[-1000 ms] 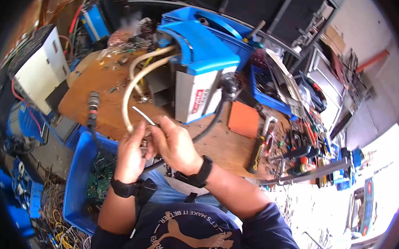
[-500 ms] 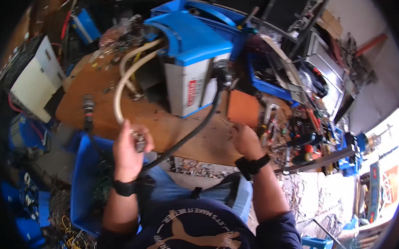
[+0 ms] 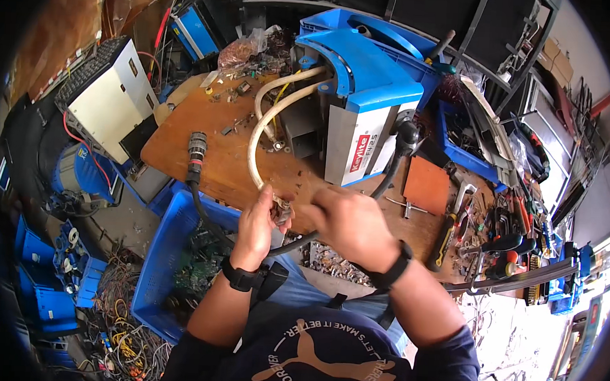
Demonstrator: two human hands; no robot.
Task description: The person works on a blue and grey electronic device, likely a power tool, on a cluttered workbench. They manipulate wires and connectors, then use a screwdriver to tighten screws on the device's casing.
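Observation:
My left hand is closed on a metal fitting at the end of a cream hose, which loops from a blue-and-silver machine. My right hand is just to the right of it, fingers curled toward the fitting; what they hold, if anything, is hidden. A thick black cable runs down from the machine's side behind my hands. A thin metal tool lies right of my right hand, below an orange square plate. A black-cabled connector lies at the left.
The wooden workbench bears scrap and many hand tools. A blue crate of circuit boards stands below at left, near tangled wires. A white-sided metal case is at left; blue bins stand behind.
My right hand left the fitting for the bench at right, where the thin tool now lies, then moved back left toward my left hand. The view has shifted, so the bench appears further right.

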